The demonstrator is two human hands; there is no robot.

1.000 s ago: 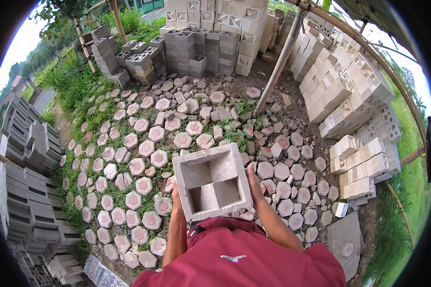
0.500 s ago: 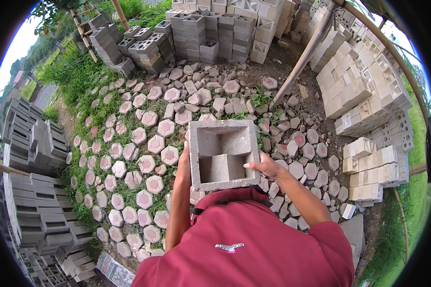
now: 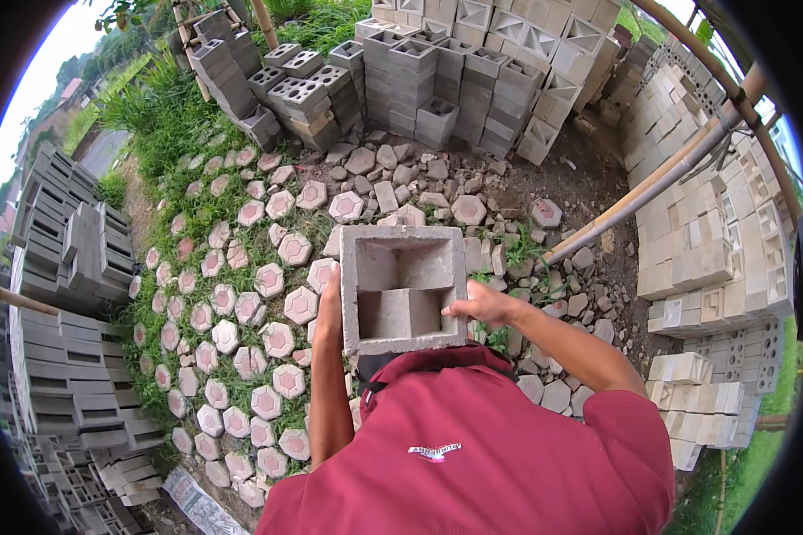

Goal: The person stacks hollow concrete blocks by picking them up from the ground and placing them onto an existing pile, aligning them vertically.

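A square grey concrete ventilation block is held up in front of my chest, its recessed face turned up, with an inner wedge and deep corners. Against its left side presses my left hand, mostly hidden behind the edge. My right hand grips the right side, the thumb hooked over the rim into the recess and the other fingers out of sight beneath. Both arms reach forward past my maroon shirt.
Hexagonal pavers lie over grass and rubble. Grey hollow blocks are stacked ahead, pale blocks at right, more grey blocks at left. A slanting bamboo pole stands ahead right. A printed sack lies at lower left.
The view has shifted, so the stacks ahead look nearer and lower in the picture. The block stays in both hands, slightly further left in view.
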